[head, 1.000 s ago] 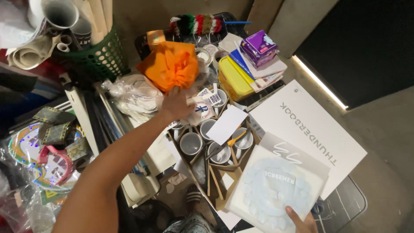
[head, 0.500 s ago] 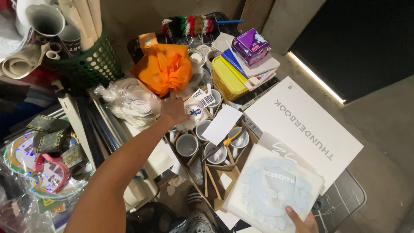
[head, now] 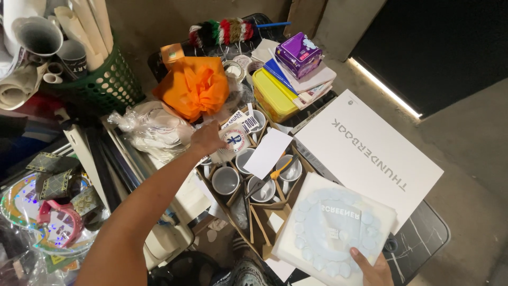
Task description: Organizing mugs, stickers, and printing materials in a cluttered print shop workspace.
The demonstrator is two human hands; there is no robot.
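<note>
Head view: left hand (head: 207, 140) reaches into a divided cardboard box (head: 248, 212) of white mugs (head: 226, 180), fingers curled around a printed mug (head: 234, 141) at the box's far-left corner. Just beyond it, an orange cloth bundle (head: 194, 87) and a clear bag of white plates (head: 153, 130). Right hand (head: 374, 269) grips the near edge of a square white packet with a ring of pale discs (head: 333, 233), which rests over the box's right side, touching a large white carton (head: 370, 153).
</note>
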